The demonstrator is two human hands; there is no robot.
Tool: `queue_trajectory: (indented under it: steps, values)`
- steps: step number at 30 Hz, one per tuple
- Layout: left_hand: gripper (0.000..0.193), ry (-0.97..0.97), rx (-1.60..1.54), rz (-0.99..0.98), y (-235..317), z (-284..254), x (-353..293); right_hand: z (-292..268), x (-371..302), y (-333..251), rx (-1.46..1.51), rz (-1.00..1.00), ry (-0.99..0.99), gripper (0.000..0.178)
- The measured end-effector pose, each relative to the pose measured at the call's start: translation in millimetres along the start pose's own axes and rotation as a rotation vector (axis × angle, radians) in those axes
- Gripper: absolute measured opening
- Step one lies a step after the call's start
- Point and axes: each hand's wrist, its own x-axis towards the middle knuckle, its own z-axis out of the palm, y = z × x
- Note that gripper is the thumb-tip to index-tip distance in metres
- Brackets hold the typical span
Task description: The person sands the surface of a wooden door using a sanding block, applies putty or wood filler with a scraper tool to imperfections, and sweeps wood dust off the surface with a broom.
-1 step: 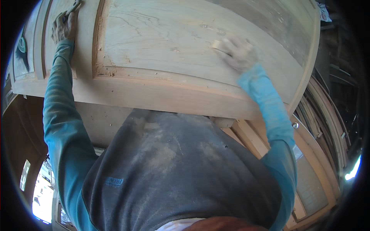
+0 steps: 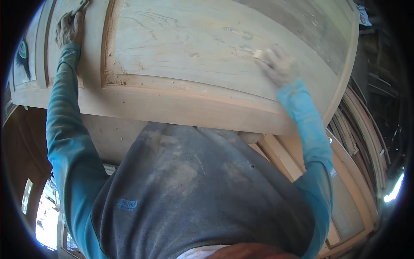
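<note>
A pale wooden panelled door (image 2: 164, 101) lies flat before me, with sawdust in its grooves. My left hand (image 2: 68, 31) lies on the door's frame at the far left, its fingers around a thin greyish tool (image 2: 81, 6) whose kind I cannot make out. On the large panel at right, my right hand (image 2: 280, 64) is blurred by motion. It grips a small pale block (image 2: 258, 54), pressed to the wood near some dark knots. Whether the block is wood or folded sandpaper is not clear.
A dark-bristled brush (image 2: 22, 60) with a green handle lies on the door's far left. Below the door at right leans another framed wooden piece (image 2: 362, 203). Long boards (image 2: 366, 134) are stacked beyond the right end. A brown curved wooden piece (image 2: 26, 146) stands at left.
My right hand has slid right and slightly nearer to me with the small block. My left hand has shifted slightly left, still around the thin tool.
</note>
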Motion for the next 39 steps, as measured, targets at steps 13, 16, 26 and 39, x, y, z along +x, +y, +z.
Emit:
queue_trajectory:
  steps: [13,16,26,39]
  values:
    - [0.070,0.016,-0.013,0.026,9,-4,-5,33,69,-42,0.099,-0.197,0.065,0.033]
    - [0.068,0.006,-0.002,-0.004,16,-11,-8,-7,-17,43,-0.188,0.022,-0.147,0.036]
    - [0.062,-0.023,-0.037,-0.014,12,-5,-2,30,111,-4,0.131,-0.337,-0.037,0.026]
    - [0.067,0.010,-0.006,0.090,-2,6,7,72,202,-104,-0.076,-0.032,0.076,0.029]
